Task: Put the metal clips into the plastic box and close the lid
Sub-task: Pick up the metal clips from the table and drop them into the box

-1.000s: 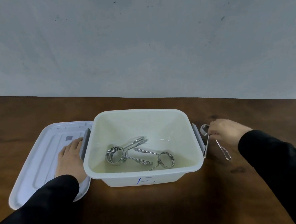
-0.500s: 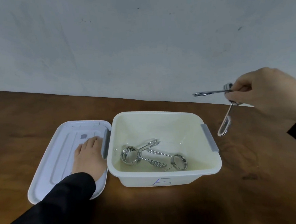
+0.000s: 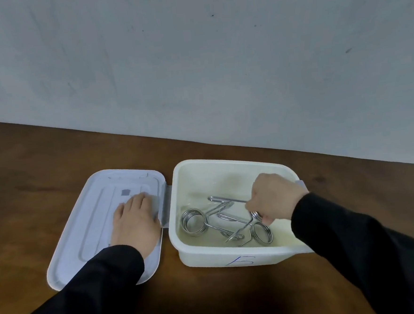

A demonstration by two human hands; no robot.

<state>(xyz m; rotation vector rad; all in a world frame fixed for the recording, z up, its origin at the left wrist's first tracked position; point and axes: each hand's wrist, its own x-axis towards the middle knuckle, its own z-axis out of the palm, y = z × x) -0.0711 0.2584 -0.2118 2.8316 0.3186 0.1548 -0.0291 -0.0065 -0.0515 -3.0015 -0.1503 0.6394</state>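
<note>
A white plastic box (image 3: 208,258) stands open on the wooden table, with a blue mark on its front wall. Two metal spring clips lie on its bottom: one coil (image 3: 194,222) at the left, another coil (image 3: 261,233) at the right. My right hand (image 3: 273,196) is inside the box, shut on a third metal clip (image 3: 225,199) whose arms stick out leftward and downward over the others. The white lid (image 3: 92,218) lies flat left of the box. My left hand (image 3: 134,220) rests palm-down on it, fingers spread, touching the box's grey latch (image 3: 166,208).
The brown wooden table (image 3: 54,162) runs back to a grey wall (image 3: 194,59). My black sleeves (image 3: 369,248) cross the near part of the table. A second grey latch (image 3: 300,183) sits on the box's right side, behind my right wrist.
My right hand lifted the third clip from the table right of the box, carried it up and over the rim, and now holds it down inside the box. My left hand stayed on the lid.
</note>
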